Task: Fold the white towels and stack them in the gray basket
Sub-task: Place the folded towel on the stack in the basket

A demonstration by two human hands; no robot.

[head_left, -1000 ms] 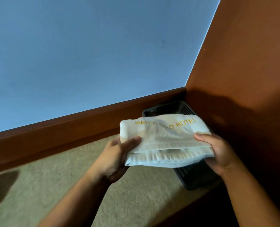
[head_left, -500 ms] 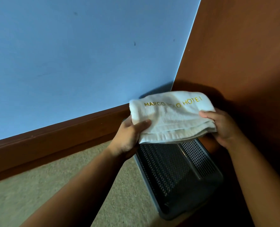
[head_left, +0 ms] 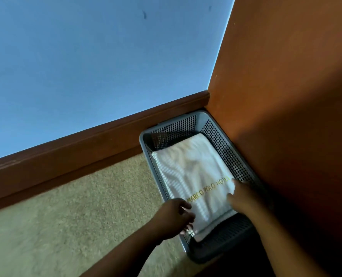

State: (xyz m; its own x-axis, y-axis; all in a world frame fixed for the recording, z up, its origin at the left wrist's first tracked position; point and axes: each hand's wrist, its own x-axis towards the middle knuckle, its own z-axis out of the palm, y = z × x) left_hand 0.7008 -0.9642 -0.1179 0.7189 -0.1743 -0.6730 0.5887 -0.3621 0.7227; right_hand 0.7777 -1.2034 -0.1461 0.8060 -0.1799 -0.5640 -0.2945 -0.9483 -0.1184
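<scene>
Towel lies folded flat in the basket, gold lettering face up near its near end. Bare mesh shows beyond its far left corner and in front of its near edge. It looks like the first of the stack, laid square to the walls, probably so later ones sit level on it.

The right hand rests on the towel's near right corner, fingers fairly straight and pinching nothing, seemingly to flatten the fold. The left hand is at the near left edge over the rim. Its fingers are loosely bent and apart, and through the blur they appear to grip nothing, so the towel seems to be let go.

The basket stands on beige carpet, pushed into a corner. Its far end is close to a brown skirting under a blue wall, and its right side runs along an orange-brown panel. That likely keeps it from sliding.
</scene>
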